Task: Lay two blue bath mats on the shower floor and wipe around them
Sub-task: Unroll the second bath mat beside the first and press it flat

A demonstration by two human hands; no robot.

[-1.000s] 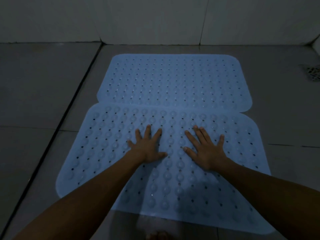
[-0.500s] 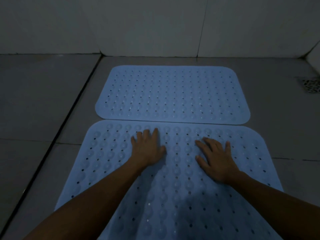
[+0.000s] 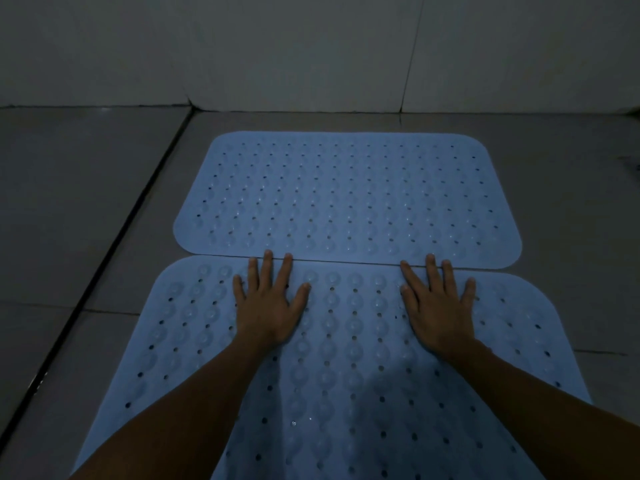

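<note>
Our left hand (image 3: pixel 268 306) and right hand (image 3: pixel 438 308), each grip flat and holding nothing, press the near mat (image 3: pixel 346 358) against the far mat (image 3: pixel 346 199); pushing further could ride it over that edge.

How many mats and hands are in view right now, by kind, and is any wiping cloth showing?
Blue bath mats: 2, the far mat and the near mat, edges meeting.
Hands: 2, the left hand and the right hand, both flat on the near mat.
Wiping cloths: 0 in view.
Total: 4
</note>
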